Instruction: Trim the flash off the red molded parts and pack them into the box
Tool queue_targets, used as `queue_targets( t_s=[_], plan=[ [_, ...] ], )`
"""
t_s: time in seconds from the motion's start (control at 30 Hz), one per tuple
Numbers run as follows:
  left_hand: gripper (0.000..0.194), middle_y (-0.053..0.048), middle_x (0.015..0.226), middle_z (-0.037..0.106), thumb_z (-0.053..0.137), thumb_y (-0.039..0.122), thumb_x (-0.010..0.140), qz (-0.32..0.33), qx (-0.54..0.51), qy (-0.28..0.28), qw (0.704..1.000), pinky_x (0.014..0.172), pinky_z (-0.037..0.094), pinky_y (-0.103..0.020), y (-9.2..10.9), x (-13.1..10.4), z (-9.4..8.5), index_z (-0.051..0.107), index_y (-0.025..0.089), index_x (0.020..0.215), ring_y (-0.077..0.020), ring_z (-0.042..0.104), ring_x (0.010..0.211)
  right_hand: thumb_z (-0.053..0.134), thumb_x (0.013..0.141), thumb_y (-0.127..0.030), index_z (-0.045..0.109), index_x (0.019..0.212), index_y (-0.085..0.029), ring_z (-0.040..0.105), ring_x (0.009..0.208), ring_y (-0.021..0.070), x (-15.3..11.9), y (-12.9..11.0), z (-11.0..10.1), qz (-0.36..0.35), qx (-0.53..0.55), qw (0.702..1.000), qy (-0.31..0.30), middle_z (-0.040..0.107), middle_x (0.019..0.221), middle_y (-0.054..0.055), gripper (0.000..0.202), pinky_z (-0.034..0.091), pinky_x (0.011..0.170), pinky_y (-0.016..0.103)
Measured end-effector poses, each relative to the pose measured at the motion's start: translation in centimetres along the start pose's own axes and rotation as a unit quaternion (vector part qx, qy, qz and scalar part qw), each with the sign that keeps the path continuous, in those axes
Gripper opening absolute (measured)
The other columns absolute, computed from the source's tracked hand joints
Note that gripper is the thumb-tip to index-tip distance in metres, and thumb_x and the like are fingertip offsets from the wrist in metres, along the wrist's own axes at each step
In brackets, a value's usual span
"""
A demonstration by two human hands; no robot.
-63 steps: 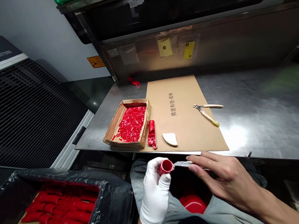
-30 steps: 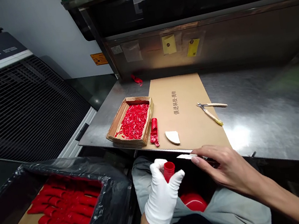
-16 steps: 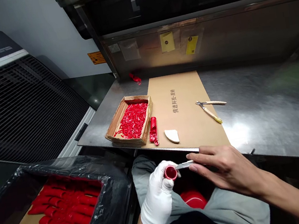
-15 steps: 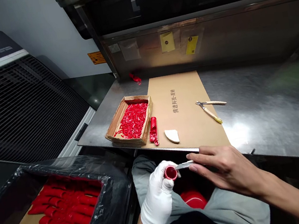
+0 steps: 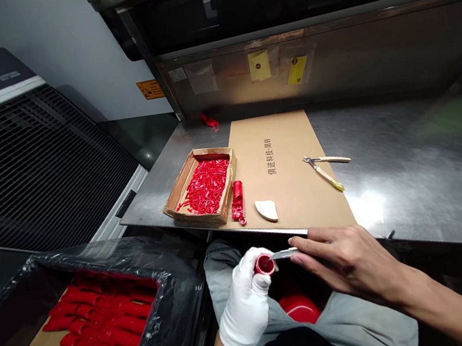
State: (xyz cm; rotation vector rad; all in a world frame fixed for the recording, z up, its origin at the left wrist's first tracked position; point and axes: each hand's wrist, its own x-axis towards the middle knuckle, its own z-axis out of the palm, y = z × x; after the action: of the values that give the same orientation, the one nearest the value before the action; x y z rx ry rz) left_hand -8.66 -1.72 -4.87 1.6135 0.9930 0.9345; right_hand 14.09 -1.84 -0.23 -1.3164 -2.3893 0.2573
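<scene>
One red tube (image 5: pixel 264 265), mouth toward camera, held in gloved left hand (image 5: pixel 243 310), short of the desk (image 5: pixel 413 169). Right hand (image 5: pixel 347 254) pinches knife (image 5: pixel 285 254), blade at rim. I judge overpushing or tube twist could slip it into the glove. Desk's front edge, near right knuckles, limits forward room; cutters (image 5: pixel 313 163) sit beyond.

Tube (image 5: pixel 265 265) before cardboard sheet (image 5: pixel 293 181); scraps (image 5: pixel 209 186) in box (image 5: pixel 203 219), left of pliers (image 5: pixel 312 163).

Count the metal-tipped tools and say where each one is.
2. The knife is in the right hand; the pliers lie open across the cardboard's right edge. Others may be hidden in the dark space under the table.
</scene>
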Motion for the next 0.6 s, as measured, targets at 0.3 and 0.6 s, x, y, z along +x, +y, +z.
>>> queue_targets(
  t_s=[0.3,0.6],
  plan=[
    [0.018,0.001,0.097,0.063,0.054,0.022,0.09,-0.021,0.027,0.041,0.999,0.079,0.045,-0.026,-0.3,0.4,-0.1,0.06,0.025,0.107,-0.0146,0.059,0.085,0.042,0.104,-0.039,0.066,0.104,-0.025,0.056,0.059,0.0123,-0.4,-0.4,0.6,0.015,-0.009,1.0,0.009,0.057,0.073,-0.002,0.028,0.025,0.051,0.031],
    [0.017,0.001,0.096,0.064,0.061,0.026,0.087,-0.039,0.022,0.077,0.996,0.08,0.046,-0.025,-0.1,0.6,0.0,0.062,0.023,0.104,-0.0141,0.06,0.086,0.041,0.105,-0.039,0.065,0.113,-0.022,0.06,0.063,0.0132,-0.3,-0.7,1.3,0.01,-0.054,0.996,0.065,0.061,0.079,0.0,0.03,0.025,0.051,0.032]
  ],
)
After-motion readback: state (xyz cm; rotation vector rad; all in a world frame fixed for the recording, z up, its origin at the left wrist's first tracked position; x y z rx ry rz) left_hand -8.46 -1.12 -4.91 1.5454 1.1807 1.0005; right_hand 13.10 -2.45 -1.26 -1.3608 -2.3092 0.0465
